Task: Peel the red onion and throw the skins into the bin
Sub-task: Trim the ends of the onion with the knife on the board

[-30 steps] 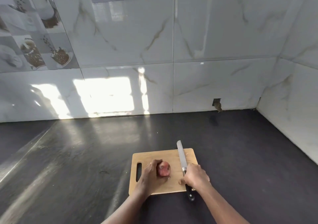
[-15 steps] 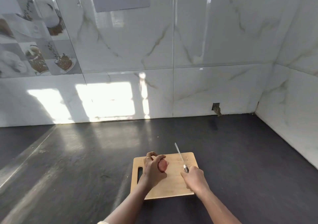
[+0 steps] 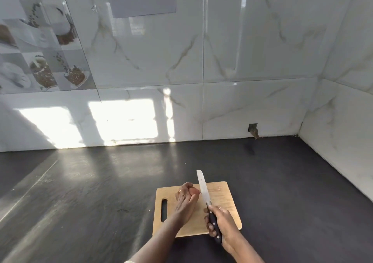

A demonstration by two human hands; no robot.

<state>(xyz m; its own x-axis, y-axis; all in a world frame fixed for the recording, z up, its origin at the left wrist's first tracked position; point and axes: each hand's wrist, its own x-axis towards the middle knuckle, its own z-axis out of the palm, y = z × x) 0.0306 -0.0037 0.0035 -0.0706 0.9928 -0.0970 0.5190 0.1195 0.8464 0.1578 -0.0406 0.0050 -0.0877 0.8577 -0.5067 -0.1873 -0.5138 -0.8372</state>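
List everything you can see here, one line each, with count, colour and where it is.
red onion: one, reddish, over the cutting board, in the left hand
cutting board: one, light wood, near middle of the counter
knife: one, silver blade, black handle, beside the onion
scrap: one, pinkish, far right of the board
counter: one, dark grey, across the lower half
wall tiles: several, white marbled, behind and right
paper sheet: one, white with printed code, top of the wall
left hand: one, holds the onion
right hand: one, grips the knife handle
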